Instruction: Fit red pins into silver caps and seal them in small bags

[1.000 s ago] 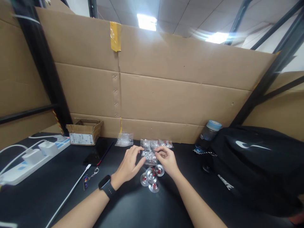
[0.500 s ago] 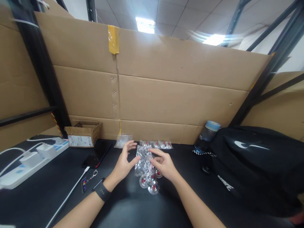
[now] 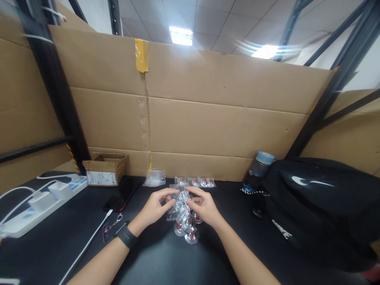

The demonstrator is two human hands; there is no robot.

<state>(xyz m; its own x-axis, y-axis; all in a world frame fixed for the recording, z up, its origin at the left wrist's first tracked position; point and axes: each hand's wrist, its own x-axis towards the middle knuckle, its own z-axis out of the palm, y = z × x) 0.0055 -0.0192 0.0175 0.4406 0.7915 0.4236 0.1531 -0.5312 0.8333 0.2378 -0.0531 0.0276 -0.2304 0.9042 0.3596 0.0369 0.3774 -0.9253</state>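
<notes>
A clear plastic bag (image 3: 179,204) with shiny, crinkled surfaces lies at the middle of the black desk, between my two hands. My left hand (image 3: 158,204) is closed at the bag's left edge, thumb and fingers curled onto it. At the opposite edge, my right hand (image 3: 203,204) pinches the bag between thumb and fingers. Just in front of it sit several round silver discs with red centres (image 3: 189,225), overlapping one another. What is inside the bag cannot be made out through the glare.
Bagged discs (image 3: 204,182) line the cardboard wall, beside empty-looking clear bags (image 3: 154,178). Leftward are a small cardboard box (image 3: 102,178), a phone (image 3: 120,196), a keychain (image 3: 106,232) and a power strip (image 3: 18,223). A bottle (image 3: 257,174) and black backpack (image 3: 320,209) stand right.
My left hand has moved right and closed its spread fingers onto the bag's left side. My right hand stays at the bag's right side. The view has shifted slightly.
</notes>
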